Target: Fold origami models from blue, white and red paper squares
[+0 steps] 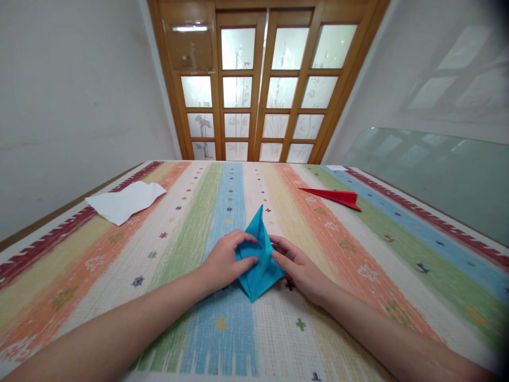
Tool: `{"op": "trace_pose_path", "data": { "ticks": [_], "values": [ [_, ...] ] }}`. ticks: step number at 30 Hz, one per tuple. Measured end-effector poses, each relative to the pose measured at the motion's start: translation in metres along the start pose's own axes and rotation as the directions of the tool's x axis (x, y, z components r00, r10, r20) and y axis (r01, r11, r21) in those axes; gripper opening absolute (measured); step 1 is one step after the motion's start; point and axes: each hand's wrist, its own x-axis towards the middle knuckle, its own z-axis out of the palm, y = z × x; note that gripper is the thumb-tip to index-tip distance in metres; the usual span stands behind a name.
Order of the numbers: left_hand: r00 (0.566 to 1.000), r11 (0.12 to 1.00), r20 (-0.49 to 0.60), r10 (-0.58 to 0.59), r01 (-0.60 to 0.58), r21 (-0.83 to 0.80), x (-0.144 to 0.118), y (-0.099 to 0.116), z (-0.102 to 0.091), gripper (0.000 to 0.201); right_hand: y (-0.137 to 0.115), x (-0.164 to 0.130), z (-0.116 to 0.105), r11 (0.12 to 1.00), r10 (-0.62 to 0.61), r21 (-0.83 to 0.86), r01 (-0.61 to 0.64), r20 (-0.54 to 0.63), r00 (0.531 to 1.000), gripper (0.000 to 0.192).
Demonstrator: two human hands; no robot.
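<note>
Head view, paper: a blue folded paper [257,254] lies on the striped cloth [358,276] near the front edge, about midway between the left and right edges.
Head view, long axis: the paper runs from a sharp tip pointing toward the far edge to a lower point aimed at the front edge; its far tip lifts a little off the cloth.
Head view, left hand: the left hand [223,261] sits just left of the paper, fingers curled loosely over its left flap, thumb and fingertips pressing the fold rather than clenched.
Head view, right hand: the right hand [299,269] sits just right of the paper, fingers [280,249] half-bent, tips touching the right edge of the fold near its middle.
Head view, nearer hand: both hands flank the paper about equally; the left covers more of it.
Head view, grip: neither hand lifts the paper; each pins or pinches a flap against the cloth, and how tightly cannot be told.
Head view, elsewhere: a red folded paper [333,196] lies well apart toward the far right corner; a white crumpled sheet [125,201] rests near the left edge.
Head view, backdrop: a wooden door [260,85] with frosted panes stands beyond the far edge.
</note>
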Motion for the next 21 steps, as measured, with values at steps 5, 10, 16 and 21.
{"op": "trace_pose_path", "data": {
  "ticks": [5,10,16,21],
  "values": [
    [1.000,1.000,0.013,0.012,-0.012,0.016,-0.0013,-0.0009,-0.0030,0.015,-0.0019,-0.0013,-0.0008,0.994,0.059,0.088,-0.061,0.023,0.998,0.047],
    [0.995,0.994,0.045,0.090,-0.093,0.064,-0.0006,-0.0033,-0.0063,0.024,-0.0001,-0.0021,-0.0027,0.997,0.073,0.035,-0.073,0.003,0.997,0.046],
    [0.992,0.994,0.074,0.102,-0.105,0.036,0.0008,-0.0001,-0.0080,0.023,-0.0066,-0.0024,0.0027,0.997,-0.025,-0.069,0.025,0.006,1.000,0.043],
    [0.987,0.995,0.120,0.105,-0.104,-0.010,0.0004,0.0016,-0.0069,0.029,-0.0082,-0.0016,0.0036,0.996,-0.033,-0.078,0.038,0.064,0.997,0.040]
  ]
}}
